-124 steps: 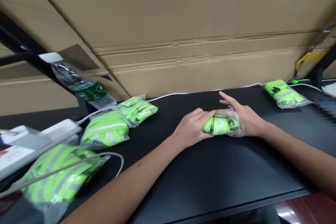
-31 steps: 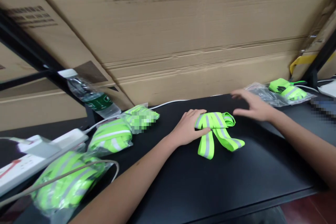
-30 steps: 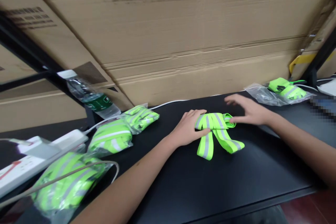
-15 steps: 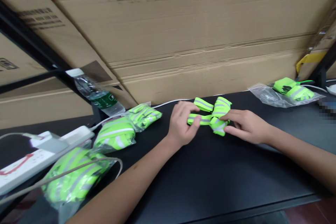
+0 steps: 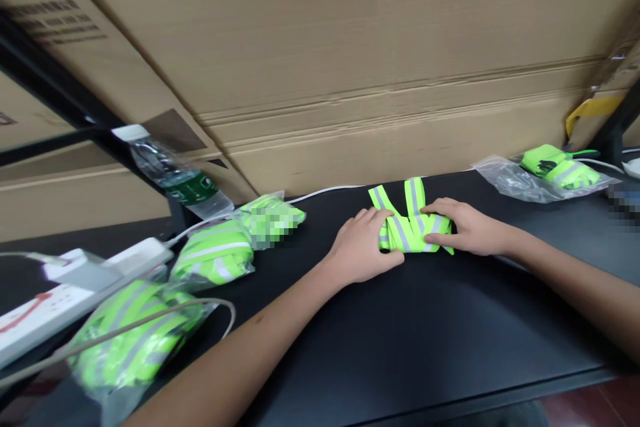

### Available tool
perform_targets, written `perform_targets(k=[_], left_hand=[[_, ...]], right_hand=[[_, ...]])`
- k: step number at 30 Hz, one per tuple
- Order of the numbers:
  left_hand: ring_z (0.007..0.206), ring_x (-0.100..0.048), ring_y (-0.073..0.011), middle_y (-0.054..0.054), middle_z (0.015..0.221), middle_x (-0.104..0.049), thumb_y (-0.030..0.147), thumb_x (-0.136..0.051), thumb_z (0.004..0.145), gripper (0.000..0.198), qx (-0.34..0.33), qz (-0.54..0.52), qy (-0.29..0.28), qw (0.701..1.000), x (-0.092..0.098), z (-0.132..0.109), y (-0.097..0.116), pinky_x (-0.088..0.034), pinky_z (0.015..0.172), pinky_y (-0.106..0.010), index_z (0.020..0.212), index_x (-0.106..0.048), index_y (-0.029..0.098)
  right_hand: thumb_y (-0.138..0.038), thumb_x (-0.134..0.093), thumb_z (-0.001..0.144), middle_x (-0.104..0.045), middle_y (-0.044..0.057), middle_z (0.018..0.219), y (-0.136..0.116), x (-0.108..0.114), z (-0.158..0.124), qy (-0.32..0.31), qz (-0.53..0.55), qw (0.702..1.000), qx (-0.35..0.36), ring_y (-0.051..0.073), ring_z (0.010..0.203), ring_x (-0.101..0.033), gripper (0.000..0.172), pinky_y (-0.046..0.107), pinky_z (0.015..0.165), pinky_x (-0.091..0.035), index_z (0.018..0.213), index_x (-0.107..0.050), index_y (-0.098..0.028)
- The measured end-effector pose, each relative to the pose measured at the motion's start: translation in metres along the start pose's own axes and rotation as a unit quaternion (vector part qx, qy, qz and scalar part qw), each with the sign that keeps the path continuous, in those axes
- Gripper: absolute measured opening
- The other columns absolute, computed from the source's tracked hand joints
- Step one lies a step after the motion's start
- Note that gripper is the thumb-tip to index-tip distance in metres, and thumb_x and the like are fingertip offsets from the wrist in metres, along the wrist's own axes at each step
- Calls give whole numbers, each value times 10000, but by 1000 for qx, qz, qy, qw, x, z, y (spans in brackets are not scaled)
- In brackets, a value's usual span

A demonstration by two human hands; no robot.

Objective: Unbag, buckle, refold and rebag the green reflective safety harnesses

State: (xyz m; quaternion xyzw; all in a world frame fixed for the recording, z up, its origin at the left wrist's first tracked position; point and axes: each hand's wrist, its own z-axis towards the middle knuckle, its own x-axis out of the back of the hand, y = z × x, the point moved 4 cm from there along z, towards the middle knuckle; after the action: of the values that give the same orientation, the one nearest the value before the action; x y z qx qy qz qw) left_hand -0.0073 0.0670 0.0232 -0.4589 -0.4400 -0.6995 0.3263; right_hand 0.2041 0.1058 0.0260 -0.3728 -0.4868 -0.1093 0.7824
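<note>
A bundle of neon-green straps with grey reflective stripes [image 5: 407, 223] lies on the black table [image 5: 400, 340], two loose ends sticking up toward the cardboard. My left hand [image 5: 363, 250] presses on the bundle's left side with its fingers curled over it. My right hand [image 5: 463, 227] grips the right side, fingers folded onto the straps. An empty clear plastic bag [image 5: 505, 177] lies at the far right, beside a bagged green bundle [image 5: 560, 169].
Three bagged green strap bundles lie at left [image 5: 125, 347], [image 5: 213, 257], [image 5: 270, 217]. A plastic water bottle [image 5: 173, 173] leans against a black frame. A white power strip [image 5: 75, 280] and cables sit at left. Large cardboard boxes [image 5: 350, 67] wall the back.
The straps came out of their bag, which now lies at the far right. Both hands gathered the spread straps, lifted them, and now press them down as a compact bundle.
</note>
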Motion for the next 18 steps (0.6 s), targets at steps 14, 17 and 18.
perform_targets(k=[14,17,18], left_hand=[[1160,-523,-282,-83,1276,-566,446,-614,896,286,-163,-22,8,986,5,-4,6,-431,976,-466,1085,-566,237],[1182,-519,-259,-47,1242,-619,342,-424,999,185,-86,-51,43,994,6,-4,3,-405,976,-464,1015,-581,246],[1149,-534,-262,-52,1200,-636,327,-427,991,174,-47,-53,50,996,5,-3,0,-413,955,-465,1024,-574,241]], right_hand=[[-522,-614,924,-584,132,1258,-21,-1,-3,3,-91,981,170,293,1128,-570,319,491,963,-469,1026,-633,-220],[-445,-496,1003,-615,97,1210,-11,2,-2,43,17,994,96,259,1182,-571,257,478,1020,-454,952,-638,-237],[-438,-497,1000,-628,101,1180,-6,3,-2,55,38,996,61,259,1159,-588,245,480,1008,-468,972,-630,-234]])
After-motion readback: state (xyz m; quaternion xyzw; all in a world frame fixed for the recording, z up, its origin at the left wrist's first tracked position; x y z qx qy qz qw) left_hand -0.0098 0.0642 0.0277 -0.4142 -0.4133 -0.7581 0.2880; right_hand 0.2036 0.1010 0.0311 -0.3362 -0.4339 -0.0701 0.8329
